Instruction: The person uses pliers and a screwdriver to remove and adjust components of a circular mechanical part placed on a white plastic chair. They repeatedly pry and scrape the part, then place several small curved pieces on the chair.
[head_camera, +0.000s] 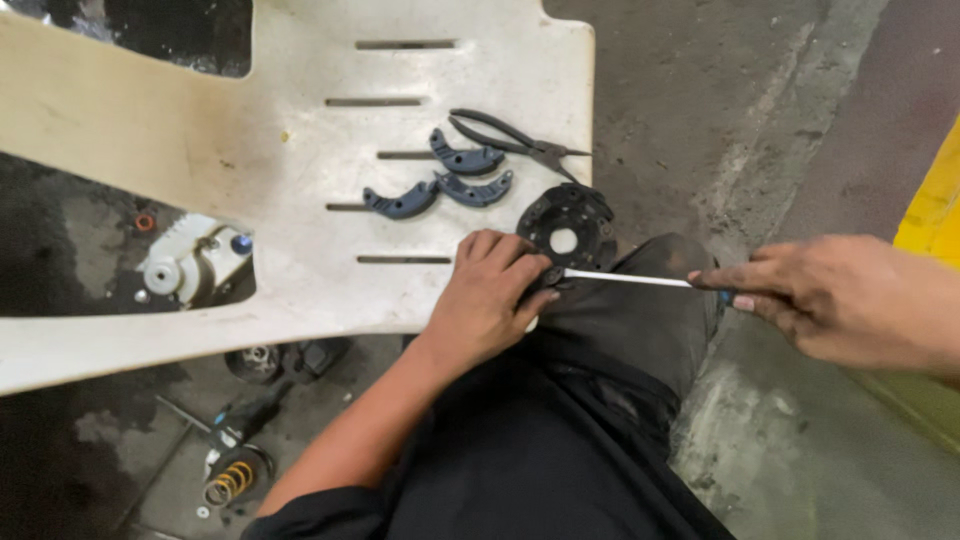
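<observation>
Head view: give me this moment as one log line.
left hand: steadies black round part on white panel | right hand: holds screwdriver, tip at part | beside: three blue curved pieces, pliers

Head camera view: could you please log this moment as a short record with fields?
Left hand: presses a small dark part against the knee
Right hand: holds a thin silver-shafted screwdriver, tip at that part
Round black slotted metal plate: on the cream plastic panel, at its edge
Three curved blue-grey shoes: on the panel
Black long-nose pliers: beside the shoes
</observation>
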